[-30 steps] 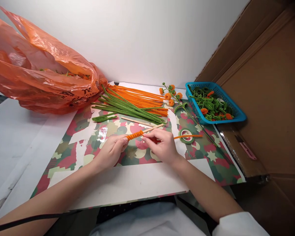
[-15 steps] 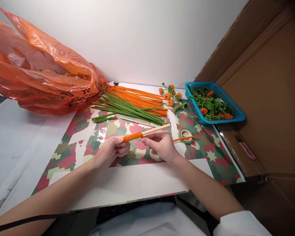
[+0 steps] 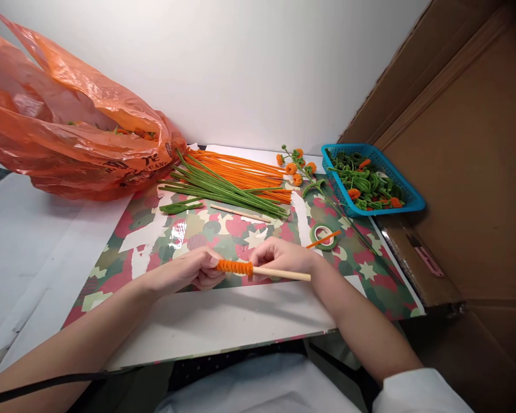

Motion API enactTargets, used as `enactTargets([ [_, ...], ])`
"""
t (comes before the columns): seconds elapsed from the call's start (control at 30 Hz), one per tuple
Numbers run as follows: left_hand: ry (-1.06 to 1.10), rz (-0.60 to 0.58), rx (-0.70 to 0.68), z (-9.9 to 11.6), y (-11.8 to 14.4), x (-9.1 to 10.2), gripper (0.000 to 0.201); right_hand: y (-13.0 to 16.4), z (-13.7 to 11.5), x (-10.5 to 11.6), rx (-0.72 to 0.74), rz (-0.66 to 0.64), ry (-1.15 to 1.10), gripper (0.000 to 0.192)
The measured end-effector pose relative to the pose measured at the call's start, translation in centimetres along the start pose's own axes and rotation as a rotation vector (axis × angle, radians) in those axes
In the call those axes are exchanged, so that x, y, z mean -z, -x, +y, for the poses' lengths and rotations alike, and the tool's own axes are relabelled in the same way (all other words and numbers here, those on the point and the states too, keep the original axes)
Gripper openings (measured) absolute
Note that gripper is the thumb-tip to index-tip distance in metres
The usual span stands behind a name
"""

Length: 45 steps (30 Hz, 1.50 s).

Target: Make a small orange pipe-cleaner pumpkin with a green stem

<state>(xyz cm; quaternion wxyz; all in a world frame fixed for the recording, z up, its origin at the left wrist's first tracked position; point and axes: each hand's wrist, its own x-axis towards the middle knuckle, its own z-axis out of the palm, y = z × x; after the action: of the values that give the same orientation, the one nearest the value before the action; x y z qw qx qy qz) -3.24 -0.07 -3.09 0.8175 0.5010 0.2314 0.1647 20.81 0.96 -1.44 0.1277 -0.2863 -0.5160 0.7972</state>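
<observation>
Gripping one wooden stick wrapped with one orange pipe-cleaner coil, my left hand pinches the coil's end and my right hand clasps the stick, low over the counter. Behind lie a second stick, bundled orange stems and green stems, one tape roll, one blue basket and one orange bag; nothing blocks my hands.

We sit at a small craft workbench: pipe cleaners beyond our fingers, a parts basket farther right.
</observation>
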Motion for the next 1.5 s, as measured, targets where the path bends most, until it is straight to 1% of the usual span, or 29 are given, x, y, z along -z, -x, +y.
enactTargets([
  [0.1, -0.039, -0.048, 0.033, 0.2, 0.1, -0.2, 0.030, 0.2, 0.2, 0.4, -0.035, -0.109, 0.012, 0.031],
  [0.2, -0.073, -0.069, 0.041, 0.5, 0.1, -0.3, 0.029, 0.2, 0.2, 0.6, -0.053, -0.151, -0.045, 0.029],
  [0.3, -0.088, -0.068, 0.039, 0.7, 0.2, -0.5, 0.028, 0.2, 0.3, 0.6, -0.086, -0.158, -0.139, 0.029],
  [0.4, -0.132, -0.056, 0.043, 1.1, 0.3, -0.7, 0.028, 0.1, 0.4, 0.7, -0.119, -0.129, -0.220, 0.031],
  [0.47, -0.205, -0.033, 0.039, 1.4, 0.4, -0.9, 0.028, 0.1, 0.4, 0.7, -0.145, -0.105, -0.243, 0.035],
  [0.53, -0.308, 0.006, 0.028, 1.7, 0.6, -1.1, 0.029, 0.1, 0.3, 0.8, -0.150, -0.093, -0.208, 0.039],
  [0.6, -0.409, 0.036, 0.016, 1.9, 0.7, -1.2, 0.030, 0.3, 0.0, 0.7, -0.125, -0.087, -0.119, 0.039],
  [0.67, -0.505, 0.064, 0.010, 2.0, 0.9, -1.2, 0.032, 0.5, -0.4, 0.6, -0.107, -0.050, -0.006, 0.036],
  [0.8, -0.679, 0.132, 0.040, 2.2, 0.9, -1.2, 0.034, 1.0, -1.0, 0.1, -0.114, 0.105, 0.205, 0.031],
  [0.87, -0.779, 0.161, 0.061, 2.2, 0.8, -1.3, 0.034, 1.0, -1.1, -0.2, -0.075, 0.194, 0.283, 0.026],
  [0.97, -0.927, 0.188, 0.094, 2.4, 0.8, -1.4, 0.034, 1.1, -1.0, -0.6, 0.024, 0.301, 0.421, 0.014],
  [1.07, -1.034, 0.216, 0.103, 2.6, 0.8, -1.6, 0.033, 1.0, -0.9, -0.9, 0.144, 0.382, 0.641, 0.006],
  [1.17, -1.117, 0.248, 0.064, 2.7, 0.8, -1.6, 0.033, 0.9, -0.7, -1.1, 0.281, 0.464, 0.916, 0.004],
  [1.27, -1.160, 0.256, 0.012, 2.8, 0.8, -1.5, 0.033, 0.8, -0.6, -1.2, 0.387, 0.494, 1.122, 0.003],
  [1.37, -1.187, 0.270, -0.038, 2.7, 0.8, -1.4, 0.033, 0.8, -0.5, -1.3, 0.432, 0.509, 1.192, 0.006],
  [1.5, -1.228, 0.304, -0.099, 2.4, 0.7, -1.3, 0.032, 1.1, -0.6, -1.6, 0.397, 0.543, 1.158, 0.008],
])
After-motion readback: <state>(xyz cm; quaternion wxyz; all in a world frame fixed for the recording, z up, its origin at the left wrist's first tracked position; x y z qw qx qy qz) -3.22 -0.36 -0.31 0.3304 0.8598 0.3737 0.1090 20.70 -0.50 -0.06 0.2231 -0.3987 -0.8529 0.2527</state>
